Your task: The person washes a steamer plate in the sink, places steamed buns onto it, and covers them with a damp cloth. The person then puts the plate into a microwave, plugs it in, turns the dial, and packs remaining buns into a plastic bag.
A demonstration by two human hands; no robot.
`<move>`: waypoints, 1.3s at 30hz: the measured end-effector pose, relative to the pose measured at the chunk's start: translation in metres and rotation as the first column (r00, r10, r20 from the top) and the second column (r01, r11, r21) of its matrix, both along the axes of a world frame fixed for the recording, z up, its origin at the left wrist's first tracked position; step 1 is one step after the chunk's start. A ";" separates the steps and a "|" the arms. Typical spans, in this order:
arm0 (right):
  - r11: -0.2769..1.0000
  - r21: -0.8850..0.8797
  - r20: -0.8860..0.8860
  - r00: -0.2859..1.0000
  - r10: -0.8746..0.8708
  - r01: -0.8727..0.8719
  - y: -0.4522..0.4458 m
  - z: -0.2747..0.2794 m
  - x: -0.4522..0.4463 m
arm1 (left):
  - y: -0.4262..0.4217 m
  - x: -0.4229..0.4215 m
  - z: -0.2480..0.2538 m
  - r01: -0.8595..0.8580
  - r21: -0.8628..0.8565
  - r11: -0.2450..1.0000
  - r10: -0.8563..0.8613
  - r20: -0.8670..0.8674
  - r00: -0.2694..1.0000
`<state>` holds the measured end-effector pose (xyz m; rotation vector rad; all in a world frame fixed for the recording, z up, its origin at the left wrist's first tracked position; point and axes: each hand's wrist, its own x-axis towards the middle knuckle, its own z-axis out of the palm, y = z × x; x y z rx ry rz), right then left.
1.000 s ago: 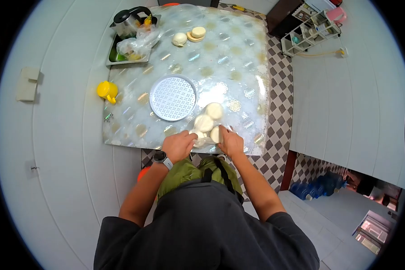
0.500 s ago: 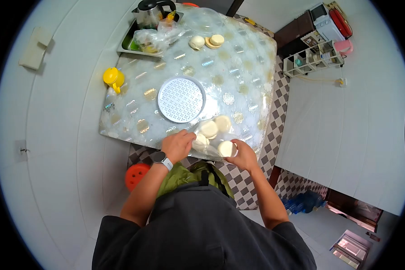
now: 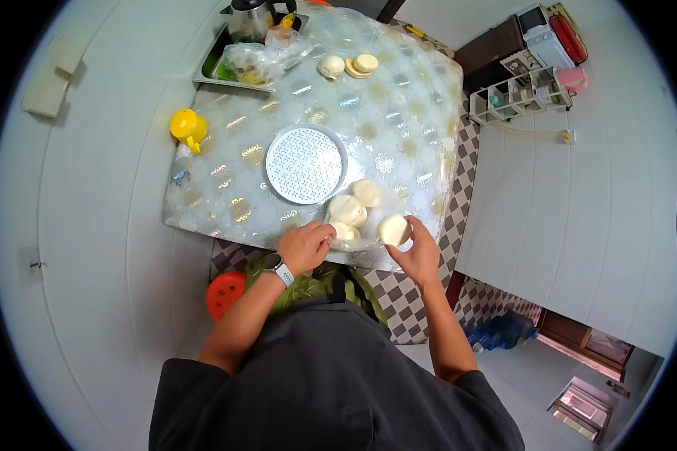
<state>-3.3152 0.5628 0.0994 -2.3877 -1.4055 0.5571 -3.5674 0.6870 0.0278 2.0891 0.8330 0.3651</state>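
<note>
My left hand (image 3: pixel 306 245) is closed on the near edge of a clear plastic bag (image 3: pixel 359 244). Inside the bag several pale round buns (image 3: pixel 347 210) lie on the table, close to the hand. One more pale round bun (image 3: pixel 393 230) is gripped by my right hand (image 3: pixel 418 252), its thumb on the near side and fingers on the far side. That bun is at the bag's right side; whether bag film still covers it I cannot tell. Just beyond the bag sits a round white perforated steamer tray (image 3: pixel 306 164), with nothing on it.
The table (image 3: pixel 233 180) has a patterned cover. A yellow mug (image 3: pixel 189 129) stands at its left edge. At the back are a metal tray (image 3: pixel 233 85) with a kettle (image 3: pixel 249 21) and bags, more buns (image 3: pixel 332 68), and a clear lid (image 3: pixel 344 28). A red stool (image 3: pixel 226 295) is below left.
My right hand has moved up and slightly right with the bun, which has shifted away from the others. My left hand has moved slightly right, still holding the bag's edge.
</note>
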 end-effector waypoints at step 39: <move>0.925 0.235 -0.089 0.954 -0.287 0.300 0.055 -0.132 0.073 | 0.007 0.037 0.022 0.308 -0.003 0.951 -0.307 -0.096 0.947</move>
